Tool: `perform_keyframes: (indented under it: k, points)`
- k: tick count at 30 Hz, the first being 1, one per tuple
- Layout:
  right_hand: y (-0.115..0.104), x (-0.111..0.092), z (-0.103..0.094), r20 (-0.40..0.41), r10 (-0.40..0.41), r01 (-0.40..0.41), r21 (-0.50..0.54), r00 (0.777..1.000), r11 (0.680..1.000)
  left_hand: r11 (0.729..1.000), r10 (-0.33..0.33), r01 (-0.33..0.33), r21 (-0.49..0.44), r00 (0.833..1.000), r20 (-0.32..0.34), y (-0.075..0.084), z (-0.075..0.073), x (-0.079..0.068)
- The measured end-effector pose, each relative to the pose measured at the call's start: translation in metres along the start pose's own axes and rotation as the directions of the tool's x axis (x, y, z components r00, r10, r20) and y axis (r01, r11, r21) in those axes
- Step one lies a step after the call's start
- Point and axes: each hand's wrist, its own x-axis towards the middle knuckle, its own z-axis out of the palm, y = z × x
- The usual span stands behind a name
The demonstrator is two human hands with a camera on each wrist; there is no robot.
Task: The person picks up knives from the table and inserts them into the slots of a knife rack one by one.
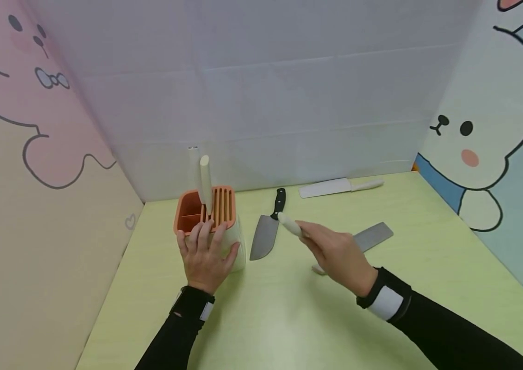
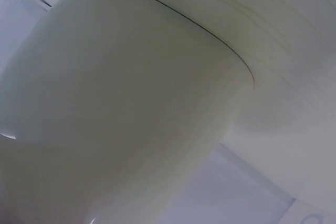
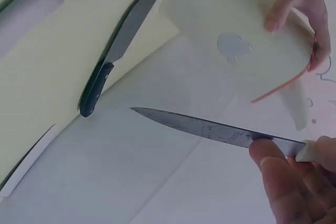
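My left hand (image 1: 208, 262) holds the near side of a cream knife block (image 1: 238, 252), its fingers over the orange rim and its thumb against the right side. Two white handles (image 1: 205, 177) stand up from the block's slots. My right hand (image 1: 342, 257) holds a pointed knife by its white handle (image 1: 290, 224), to the right of the block. In the right wrist view, the fingers pinch that knife near the blade's base, and its narrow blade (image 3: 205, 129) shows bare. The left wrist view is filled mostly by the block's smooth wall (image 2: 121, 77).
Just right of the block lies a black-handled knife (image 1: 266, 231). Farther back is a white-handled knife (image 1: 326, 188) by the rear wall. A cleaver (image 1: 374, 236) lies partly behind my right hand. Printed panels enclose the table (image 1: 280, 318) on three sides.
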Motion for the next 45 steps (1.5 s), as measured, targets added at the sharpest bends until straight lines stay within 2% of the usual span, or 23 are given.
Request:
perform_keyframes:
  k: [3, 6, 10, 14, 17, 21, 27, 32, 36, 39, 42, 45]
  points:
    - [0.010, 0.010, -0.006, -0.073, 0.054, -0.052, 0.037, 0.996, 0.998, 1.000, 0.000, 0.000, 0.000, 1.000, -0.014, 0.000, -0.001, 0.001]
    - [0.016, 0.023, -0.012, -0.112, 0.145, -0.132, 0.118, 0.983, 0.984, 1.000, 0.001, -0.001, 0.000, 1.000, -0.019, -0.002, -0.003, 0.001]
    - [0.017, 0.042, -0.016, -0.124, 0.273, -0.222, 0.320, 0.954, 0.921, 1.000, 0.009, -0.009, -0.003, 1.000, -0.023, -0.004, -0.004, 0.000]
    - [0.010, 0.065, -0.021, -0.151, 0.320, -0.229, 0.428, 0.935, 0.874, 1.000, 0.020, -0.020, -0.005, 0.999, -0.033, -0.005, -0.004, 0.000]
    - [-0.004, 0.085, -0.026, -0.165, 0.331, -0.222, 0.469, 0.929, 0.855, 1.000, 0.027, -0.027, -0.006, 0.998, -0.049, -0.006, -0.004, -0.001]
    - [-0.022, 0.109, -0.029, -0.152, 0.357, -0.222, 0.547, 0.922, 0.807, 0.999, 0.026, -0.027, -0.021, 0.996, -0.083, -0.007, -0.001, -0.002]
    - [-0.035, 0.131, -0.018, -0.141, 0.380, -0.214, 0.628, 0.914, 0.748, 0.999, 0.022, -0.026, -0.037, 0.994, -0.105, -0.007, 0.001, -0.004]
    - [-0.037, 0.142, 0.003, -0.138, 0.350, -0.178, 0.660, 0.926, 0.730, 0.999, 0.025, -0.027, -0.021, 0.995, -0.098, -0.008, 0.002, -0.004]
    - [-0.033, 0.149, 0.027, -0.110, 0.342, -0.181, 0.679, 0.933, 0.711, 1.000, 0.019, -0.021, -0.020, 0.995, -0.094, -0.008, 0.002, -0.003]
    - [-0.036, 0.154, 0.036, -0.084, 0.326, -0.180, 0.693, 0.942, 0.698, 1.000, 0.018, -0.019, -0.018, 0.996, -0.085, -0.007, 0.001, -0.003]
    - [-0.040, 0.158, 0.044, -0.073, 0.293, -0.162, 0.693, 0.953, 0.702, 1.000, 0.023, -0.024, -0.010, 0.996, -0.081, -0.007, -0.001, -0.002]
    - [-0.044, 0.160, 0.049, -0.063, 0.274, -0.161, 0.675, 0.960, 0.720, 1.000, 0.030, -0.031, -0.006, 0.995, -0.093, -0.007, -0.001, -0.001]
